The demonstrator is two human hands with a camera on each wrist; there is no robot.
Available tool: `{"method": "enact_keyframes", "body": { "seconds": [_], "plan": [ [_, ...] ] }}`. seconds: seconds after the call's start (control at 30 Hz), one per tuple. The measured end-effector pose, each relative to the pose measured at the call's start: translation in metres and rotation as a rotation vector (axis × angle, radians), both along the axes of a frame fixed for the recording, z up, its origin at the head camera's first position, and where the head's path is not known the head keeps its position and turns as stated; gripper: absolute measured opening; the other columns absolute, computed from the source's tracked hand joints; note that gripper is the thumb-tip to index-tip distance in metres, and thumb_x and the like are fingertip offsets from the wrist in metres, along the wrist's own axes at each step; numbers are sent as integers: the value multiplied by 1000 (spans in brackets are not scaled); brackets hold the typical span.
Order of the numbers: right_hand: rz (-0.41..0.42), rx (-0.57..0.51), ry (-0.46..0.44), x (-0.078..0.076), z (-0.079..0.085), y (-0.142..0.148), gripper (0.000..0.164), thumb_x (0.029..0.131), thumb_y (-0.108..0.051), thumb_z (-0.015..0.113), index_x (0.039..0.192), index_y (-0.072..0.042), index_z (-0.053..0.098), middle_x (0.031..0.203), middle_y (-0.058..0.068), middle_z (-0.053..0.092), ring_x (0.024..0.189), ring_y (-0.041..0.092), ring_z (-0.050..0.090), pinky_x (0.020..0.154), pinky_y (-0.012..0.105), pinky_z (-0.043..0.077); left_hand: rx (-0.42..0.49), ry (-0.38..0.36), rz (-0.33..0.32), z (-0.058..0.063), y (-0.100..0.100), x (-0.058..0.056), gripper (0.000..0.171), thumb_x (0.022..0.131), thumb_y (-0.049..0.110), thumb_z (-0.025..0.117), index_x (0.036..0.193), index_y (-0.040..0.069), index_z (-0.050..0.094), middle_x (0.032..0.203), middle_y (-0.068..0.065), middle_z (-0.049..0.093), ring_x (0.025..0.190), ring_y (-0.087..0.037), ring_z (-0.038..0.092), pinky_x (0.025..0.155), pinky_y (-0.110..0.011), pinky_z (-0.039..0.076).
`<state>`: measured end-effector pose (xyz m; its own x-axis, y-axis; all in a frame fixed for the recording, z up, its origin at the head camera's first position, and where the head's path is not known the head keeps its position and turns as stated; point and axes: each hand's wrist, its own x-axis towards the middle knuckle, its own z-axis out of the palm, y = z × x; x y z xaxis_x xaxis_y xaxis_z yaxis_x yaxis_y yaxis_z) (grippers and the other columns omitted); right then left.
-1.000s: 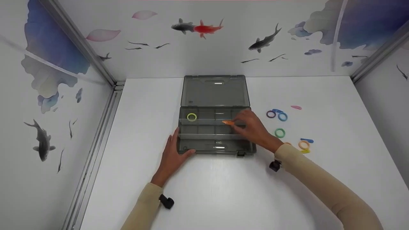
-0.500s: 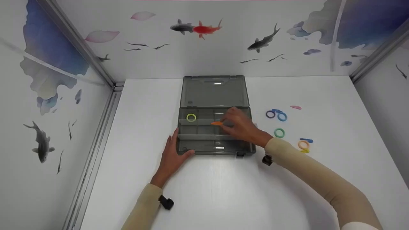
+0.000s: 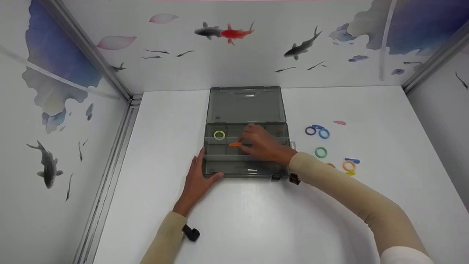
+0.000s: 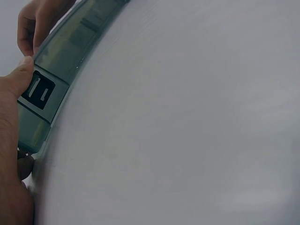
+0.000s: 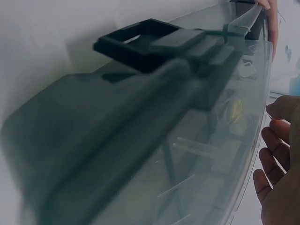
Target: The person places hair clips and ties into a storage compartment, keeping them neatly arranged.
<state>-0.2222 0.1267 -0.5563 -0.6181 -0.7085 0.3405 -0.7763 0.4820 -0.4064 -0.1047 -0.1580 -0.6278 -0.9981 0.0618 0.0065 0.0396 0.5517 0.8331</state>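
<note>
Right hand (image 3: pixel 263 143) pinches orange piece (image 3: pixel 234 144) — left hand (image 3: pixel 196 183), spread, touches gray box (image 3: pixel 229 168).

Red fish (image 3: pixel 234 34), dark fish (image 3: pixel 302 48), pink petals (image 3: pixel 117 42) on white wall (image 3: pixel 245 69).

The left forearm (image 3: pixel 163 234) slants up and inward to the left hand (image 3: pixel 195 184), its fingers (image 3: pixel 200 158) extended forward and its thumb (image 3: pixel 217 177) spread out to the side. The right arm (image 3: pixel 340 187), bent at the elbow, reaches inward across the front, with the right hand (image 3: pixel 264 145) turned leftward, thumb and forefinger drawn into a pinch, the other fingers loosely curled.
</note>
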Motion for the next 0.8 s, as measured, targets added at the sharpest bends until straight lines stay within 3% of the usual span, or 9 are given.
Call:
{"method": "enact_keyframes", "body": {
  "seconds": [0.4, 0.8],
  "plan": [
    [69, 40, 18, -4, 2, -27, 11, 103, -12, 80, 110, -3, 80, 109, 11, 74, 108, 32, 65, 102, 52, 53, -10, -6, -4, -2, -1, 0, 116, 92, 60, 87, 178, 25, 19, 178, -20, 33, 167, -48, 15, 126, -73, 27],
    [79, 49, 48, -6, -3, -49, 12, 100, -10, 82, 109, -3, 82, 107, 11, 76, 105, 31, 65, 99, 50, 54, -4, -10, -5, -2, -2, 0, 116, 91, 62, 86, 178, 26, 19, 179, -19, 30, 167, -47, 16, 126, -73, 27]
  ]
}}
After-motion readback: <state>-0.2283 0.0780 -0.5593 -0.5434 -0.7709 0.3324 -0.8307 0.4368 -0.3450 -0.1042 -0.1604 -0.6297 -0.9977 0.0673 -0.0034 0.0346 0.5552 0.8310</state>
